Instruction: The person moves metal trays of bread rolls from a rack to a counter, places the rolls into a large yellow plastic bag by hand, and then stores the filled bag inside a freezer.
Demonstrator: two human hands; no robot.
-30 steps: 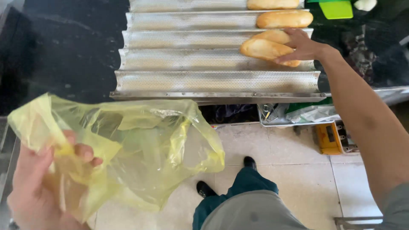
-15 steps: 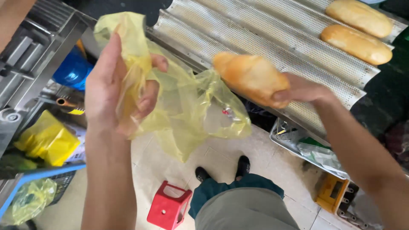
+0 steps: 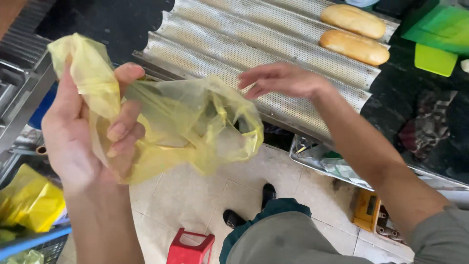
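Overhead, head view only. Left hand [image 3: 90, 134] raised at left of frame, palm toward camera, fingers curled over a bunched edge of a thin yellow plastic bag [image 3: 181, 127]; thumb stands up behind the bag's upper corner. Bag hangs crumpled and see-through from that grip, billowing to the right, its far edge just below the other hand. Whether anything sits inside the bag cannot be told.

Right hand [image 3: 283, 78] held out flat over the metal baking tray [image 3: 234, 46], fingers loosely spread and pointing left, holding nothing, not touching the bag. Forearm runs down to the lower right, grey sleeve at the corner.

Tray is perforated, with long grooved channels running diagonally. Two golden bread rolls [image 3: 354, 34] lie side by side in the far channels, well apart from both hands. Green plastic pieces [image 3: 435, 44] on the dark counter beyond.

Below: tiled floor, dark shoes, a red stool [image 3: 190, 247], a yellow pack [image 3: 29, 200] in a basket at lower left.
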